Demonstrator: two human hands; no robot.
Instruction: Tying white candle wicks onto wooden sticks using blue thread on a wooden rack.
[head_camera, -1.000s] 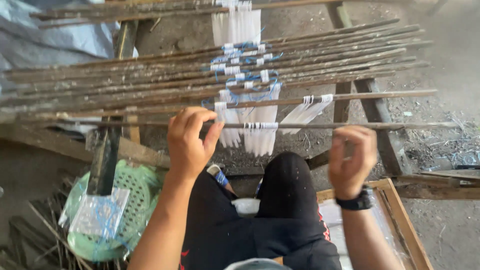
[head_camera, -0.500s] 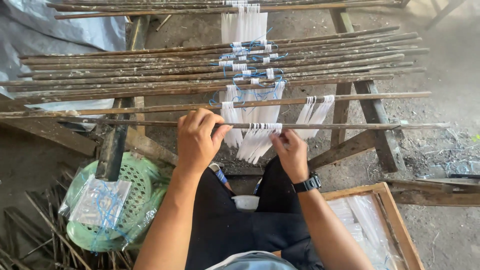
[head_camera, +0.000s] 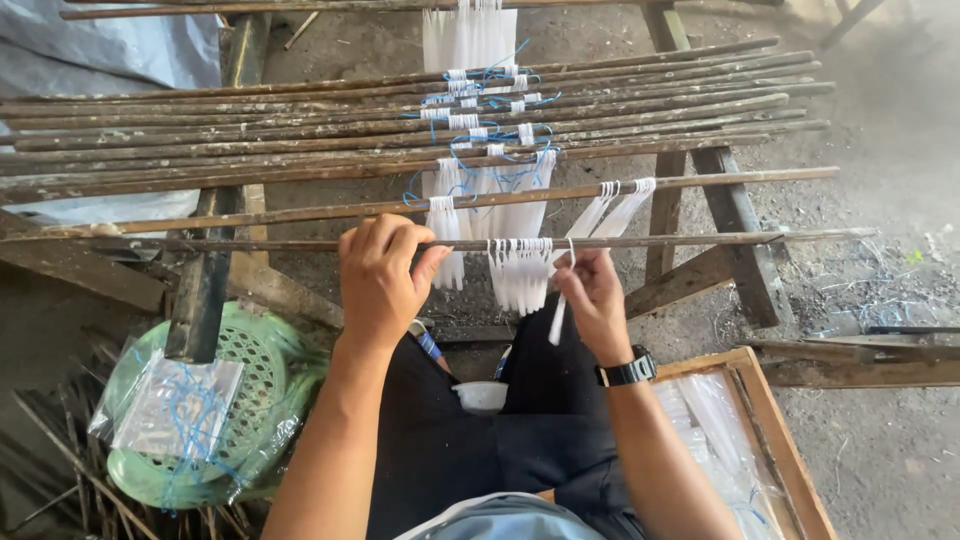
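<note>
Wood is nearly everywhere here: a thin wooden stick (head_camera: 650, 240) runs from side to side in front of the person, and many more sticks (head_camera: 300, 130) lie in rows on a rough wooden rack (head_camera: 735, 215) behind it; the left hand (head_camera: 380, 280) is curled over the thin stick, fingers closed around it; the right hand (head_camera: 592, 295) is just under the same stick, with its thumb and fingers pinched on one white strip (head_camera: 558, 318) that hangs down from the stick; right beside it, between the two hands, a bunch of white strips (head_camera: 520, 275) hangs from the stick in a neat row; blue string (head_camera: 470, 150) ties other white bunches to the sticks farther back; a green basket (head_camera: 255, 365) with a clear bag on it sits on the ground by the left arm; a wooden tray (head_camera: 775, 430) with clear plastic sits by the right arm; a small white cup (head_camera: 480, 397) rests between the knees.
</note>
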